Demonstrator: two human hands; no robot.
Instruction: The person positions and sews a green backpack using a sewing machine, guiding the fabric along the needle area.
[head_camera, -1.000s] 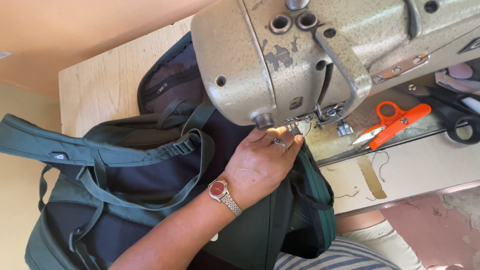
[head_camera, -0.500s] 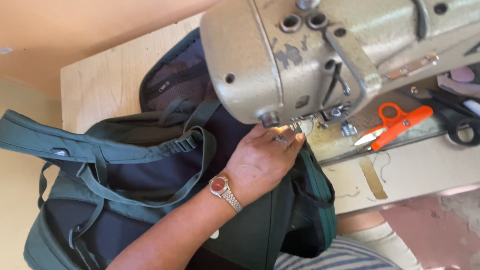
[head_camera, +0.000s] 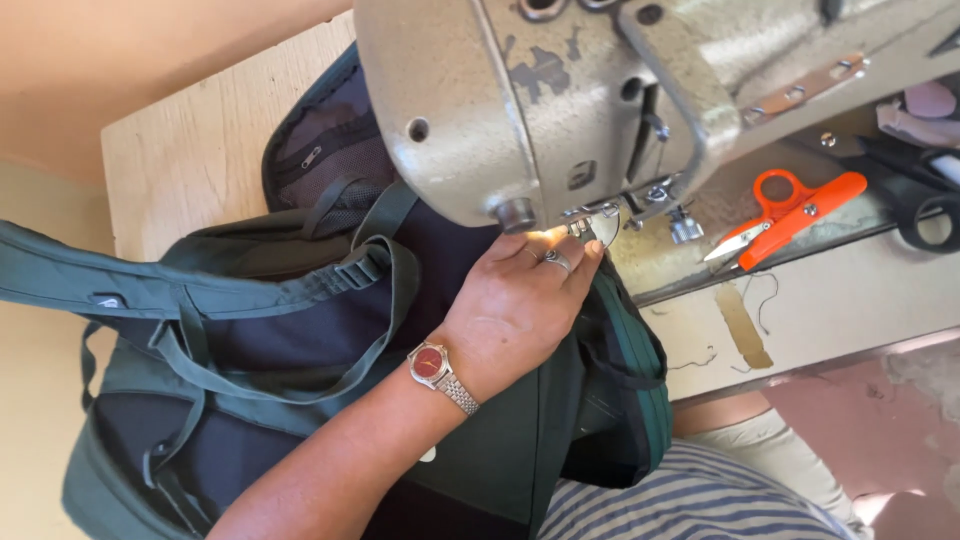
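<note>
Head view: left hand (head_camera: 515, 305) lies flat, palm down, on a dark green backpack (head_camera: 300, 400), fingers stretched out and loose, not gripping, fingertips (head_camera: 590, 255) right at the presser foot (head_camera: 600, 225) of a grey sewing machine (head_camera: 560, 100). A ring sits on one finger, and a wristwatch (head_camera: 437, 368) with a red dial and metal band on the wrist. Right hand not visible, can't tell its state

The backpack is spread over a pale wooden table (head_camera: 190, 160) and hangs off the near edge onto the person's lap, striped shirt (head_camera: 690, 500) below. Its edge with a green-striped band (head_camera: 630, 350) is fed under the machine head, just beside the fingers. A mesh pocket (head_camera: 330, 160) with a zip faces up at the far side; can't tell what is in it. The main compartment isn't open to view. Green straps (head_camera: 300, 290) with a buckle loop across the bag's middle

Orange thread snips (head_camera: 790, 215) lie on the machine bed to the right of the needle, apart from the hand. Dark scissors (head_camera: 925, 205) sit further right, partly cut off by the frame
</note>
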